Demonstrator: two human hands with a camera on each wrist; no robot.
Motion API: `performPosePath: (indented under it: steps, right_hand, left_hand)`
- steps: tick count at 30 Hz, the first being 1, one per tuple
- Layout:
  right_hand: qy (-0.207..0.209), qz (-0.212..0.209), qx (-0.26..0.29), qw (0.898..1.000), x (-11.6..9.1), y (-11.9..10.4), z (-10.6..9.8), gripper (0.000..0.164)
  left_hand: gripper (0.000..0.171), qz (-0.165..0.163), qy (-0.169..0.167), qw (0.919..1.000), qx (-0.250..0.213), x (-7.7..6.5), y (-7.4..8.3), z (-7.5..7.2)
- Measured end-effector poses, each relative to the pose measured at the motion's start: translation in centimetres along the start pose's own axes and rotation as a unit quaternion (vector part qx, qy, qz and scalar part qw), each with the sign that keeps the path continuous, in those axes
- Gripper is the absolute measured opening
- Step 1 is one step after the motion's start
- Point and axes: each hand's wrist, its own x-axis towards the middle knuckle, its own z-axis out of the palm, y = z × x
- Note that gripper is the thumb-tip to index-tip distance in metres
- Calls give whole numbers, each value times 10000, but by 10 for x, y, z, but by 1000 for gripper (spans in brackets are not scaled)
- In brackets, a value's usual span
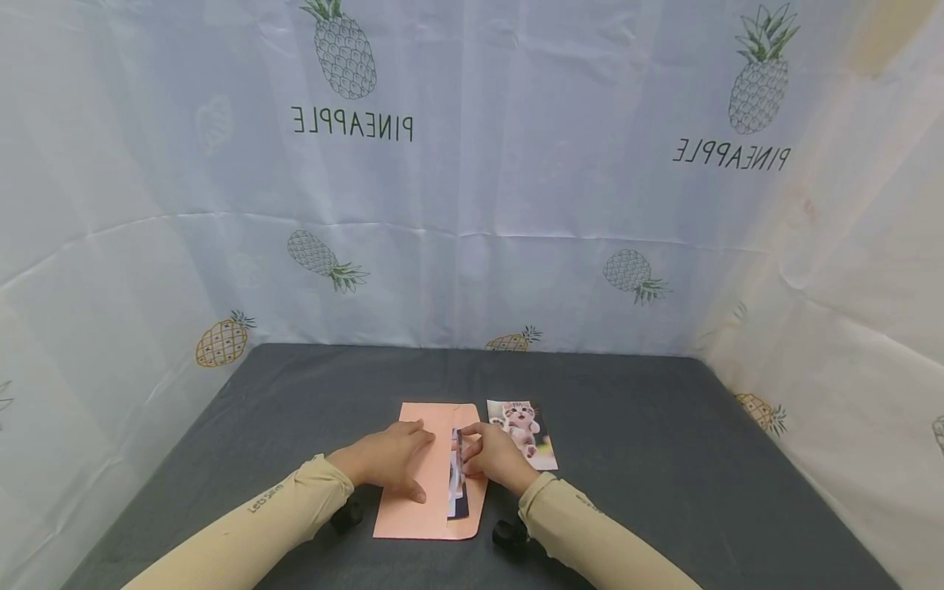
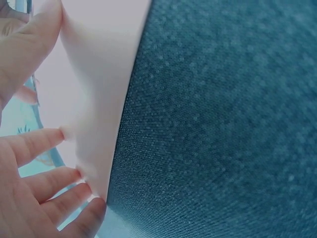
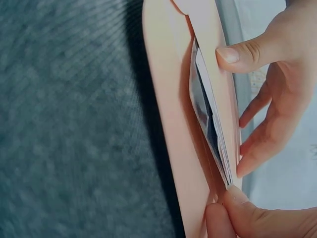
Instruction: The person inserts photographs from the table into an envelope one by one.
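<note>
A salmon-pink envelope (image 1: pixel 416 524) lies on the dark table, its flap unfolded to the right. Out of its opening shows a stack of photos (image 3: pixel 210 121), partly inside; the head view shows the same photos (image 1: pixel 456 485) as a narrow strip. My left hand (image 1: pixel 391 459) rests on the envelope's left part, fingers spread and fairly straight, thumb toward the near side. At the far end of the opening, my right hand (image 1: pixel 501 455) has its thumb and a finger close together at the photos' corner, pinching there. Its other fingers are mostly hidden.
Just right of the envelope, a kitten photo (image 1: pixel 525 434) lies face up on the table, partly behind the right hand. The dark tabletop (image 1: pixel 664 492) extends around them. A white curtain (image 1: pixel 501 180) with pineapple prints hangs behind the table and along both sides.
</note>
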Motion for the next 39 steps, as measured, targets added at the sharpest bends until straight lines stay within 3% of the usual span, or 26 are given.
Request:
performPosePath:
  steps: [39]
  right_hand:
    - [107, 45, -1100, 9939, 3, -8, 1, 53]
  left_hand:
    - [88, 67, 22, 9999, -135, -1, -1, 2]
